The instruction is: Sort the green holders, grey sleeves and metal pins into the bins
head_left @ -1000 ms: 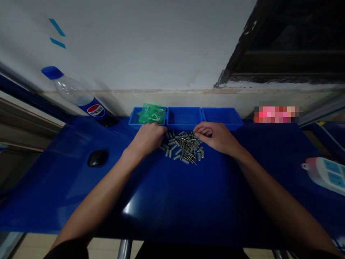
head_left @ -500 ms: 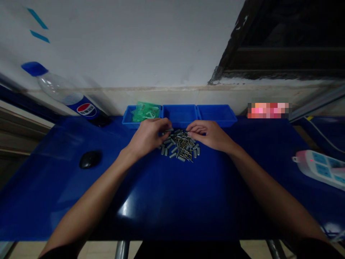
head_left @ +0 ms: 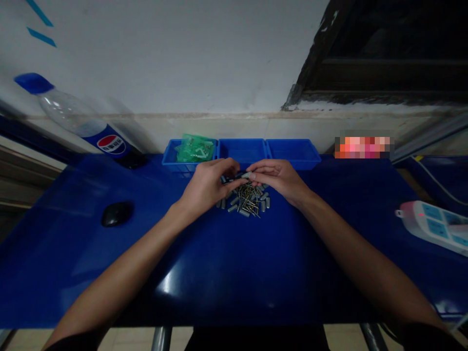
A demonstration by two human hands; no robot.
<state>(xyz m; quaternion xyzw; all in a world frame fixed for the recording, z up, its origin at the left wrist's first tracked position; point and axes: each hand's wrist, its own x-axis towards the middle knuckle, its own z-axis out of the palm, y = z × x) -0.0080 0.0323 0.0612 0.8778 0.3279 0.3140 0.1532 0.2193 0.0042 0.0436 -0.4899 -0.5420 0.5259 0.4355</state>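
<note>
Over a heap of loose parts, my two hands meet at the fingertips. My right hand (head_left: 283, 179) is closed, pinching a grey wall plug (head_left: 247, 175), a short ribbed-looking sleeve, between thumb and fingers. My left hand (head_left: 210, 187) is closed too, its thumb reaching to the plug; what looks like a thin metal screw is in its pinch, mostly hidden by the fingers. Beneath the hands lie many long brass-coloured screws (head_left: 249, 199), tangled together. More grey plugs (head_left: 244, 213) are scattered around and among them. The hands cover the far side of the heap.
Behind the hands stands a blue three-section tray (head_left: 292, 152), with a green plastic bag (head_left: 195, 149) in its left section. A cola bottle (head_left: 109, 141) and black mouse (head_left: 116, 214) are on the left. A white power strip (head_left: 435, 225) lies right on the blue table (head_left: 234, 273).
My hands have come together over the heap, the left moving right and the right moving slightly left. The grey plug now shows between their fingertips. The view has shifted a little.
</note>
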